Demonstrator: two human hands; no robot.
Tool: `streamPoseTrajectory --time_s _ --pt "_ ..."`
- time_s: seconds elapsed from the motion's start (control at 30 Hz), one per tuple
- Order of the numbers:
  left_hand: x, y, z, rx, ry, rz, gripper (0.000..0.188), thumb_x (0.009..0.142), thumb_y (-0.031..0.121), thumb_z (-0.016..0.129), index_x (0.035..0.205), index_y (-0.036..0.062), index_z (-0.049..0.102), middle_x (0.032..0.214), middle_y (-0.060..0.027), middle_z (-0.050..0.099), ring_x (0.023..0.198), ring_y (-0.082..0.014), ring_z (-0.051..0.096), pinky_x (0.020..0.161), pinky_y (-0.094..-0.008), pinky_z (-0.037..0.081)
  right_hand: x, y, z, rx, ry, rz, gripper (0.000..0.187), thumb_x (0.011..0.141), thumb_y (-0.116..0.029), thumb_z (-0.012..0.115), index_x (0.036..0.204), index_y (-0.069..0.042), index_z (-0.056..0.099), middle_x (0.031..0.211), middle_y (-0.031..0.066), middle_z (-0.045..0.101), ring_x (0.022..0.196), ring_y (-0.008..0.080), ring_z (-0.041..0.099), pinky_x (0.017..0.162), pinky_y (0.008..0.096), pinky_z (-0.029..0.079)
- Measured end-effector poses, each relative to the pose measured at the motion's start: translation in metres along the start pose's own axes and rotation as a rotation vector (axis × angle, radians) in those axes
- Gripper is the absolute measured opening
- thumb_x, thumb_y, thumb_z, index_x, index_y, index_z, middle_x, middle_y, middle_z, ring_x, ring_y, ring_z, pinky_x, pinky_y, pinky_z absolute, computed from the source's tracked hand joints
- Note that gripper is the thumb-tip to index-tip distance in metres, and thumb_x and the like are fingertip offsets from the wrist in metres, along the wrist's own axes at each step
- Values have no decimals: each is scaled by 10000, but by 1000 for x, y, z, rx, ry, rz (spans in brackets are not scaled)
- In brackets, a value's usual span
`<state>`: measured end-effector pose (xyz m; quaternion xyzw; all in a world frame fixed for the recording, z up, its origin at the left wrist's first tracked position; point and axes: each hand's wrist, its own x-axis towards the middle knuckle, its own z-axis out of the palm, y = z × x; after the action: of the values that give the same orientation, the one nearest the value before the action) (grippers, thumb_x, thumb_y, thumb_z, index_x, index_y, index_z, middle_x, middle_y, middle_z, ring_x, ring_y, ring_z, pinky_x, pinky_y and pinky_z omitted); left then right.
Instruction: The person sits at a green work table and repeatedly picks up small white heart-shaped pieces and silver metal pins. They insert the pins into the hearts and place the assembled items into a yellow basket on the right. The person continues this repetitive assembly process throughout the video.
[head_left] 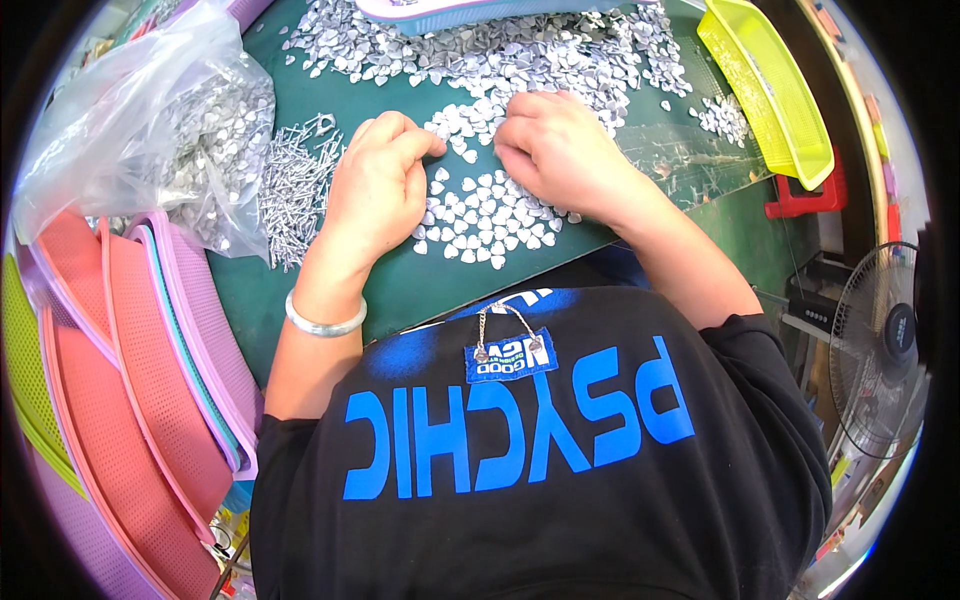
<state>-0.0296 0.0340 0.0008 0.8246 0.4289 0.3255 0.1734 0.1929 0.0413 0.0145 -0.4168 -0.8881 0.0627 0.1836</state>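
Small silver heart-shaped pieces (487,222) lie loosely spread on the green tabletop between and below my hands. My left hand (383,180), with a pale bangle (326,318) on its wrist, is curled at the left side of these hearts. Its index fingertip points right, beside a few hearts; whatever its folded fingers hold is hidden. Across from it, my right hand (560,150) rests with bent fingers at the edge of the larger heart heap (500,60). Its fingertips face left, close to the hearts, and I cannot make out anything held in them.
A clear plastic bag (130,130) of hearts stands at the left, beside a pile of metal pins (298,190). Stacked pink baskets (170,370) fill the lower left. A yellow-green basket (765,90) and a small heart pile (724,120) are at the right; a fan (880,340) stands beyond.
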Motion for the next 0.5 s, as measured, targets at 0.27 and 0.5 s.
streamPoseTrajectory --time_s 0.27,0.5 --pt "0 6 0 7 -102 6 334 761 -79 546 995 84 721 881 -93 537 864 -278 537 790 -361 456 -3 4 -9 135 -71 10 48 784 -108 647 796 -62 652 800 58 566 781 271 579 723 394 429" --pt "-1 7 -3 39 -125 25 325 751 -77 549 973 78 727 861 -85 530 851 -274 532 789 -361 455 -8 -3 -9 132 11 -83 49 767 -78 645 812 -65 634 793 50 543 770 270 564 725 381 421"
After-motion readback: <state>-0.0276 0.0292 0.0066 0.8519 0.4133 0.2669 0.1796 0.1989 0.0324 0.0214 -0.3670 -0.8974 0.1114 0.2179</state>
